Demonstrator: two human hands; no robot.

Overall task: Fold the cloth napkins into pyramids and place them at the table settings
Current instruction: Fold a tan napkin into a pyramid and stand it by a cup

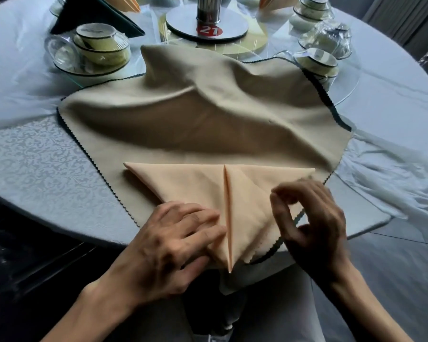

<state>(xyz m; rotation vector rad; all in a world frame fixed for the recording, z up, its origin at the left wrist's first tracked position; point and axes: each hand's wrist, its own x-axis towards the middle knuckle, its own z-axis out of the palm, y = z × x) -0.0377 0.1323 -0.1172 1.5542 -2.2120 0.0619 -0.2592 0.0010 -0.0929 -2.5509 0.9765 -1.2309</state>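
Peach napkin [203, 191]: folded triangle, point toward person, centre crease, lying on beige cloth [195, 114] (rumpled) at table edge. Left hand [173, 245]: fingers flat, pressing napkin. Right hand [311, 218]: curled, blurred, grip unclear.

One view only, from a head-worn wide-angle camera that looks forward and steeply down over the near edge of a round table [35, 156]. It sits close: both forearms enter from 6 o'clock, the left hand [173, 245] at about 7 and the right hand [311, 225] at about 5. The table's centre stand [208, 11] is cut off at 12 o'clock. The wide lens bends the table rim at the frame's sides.
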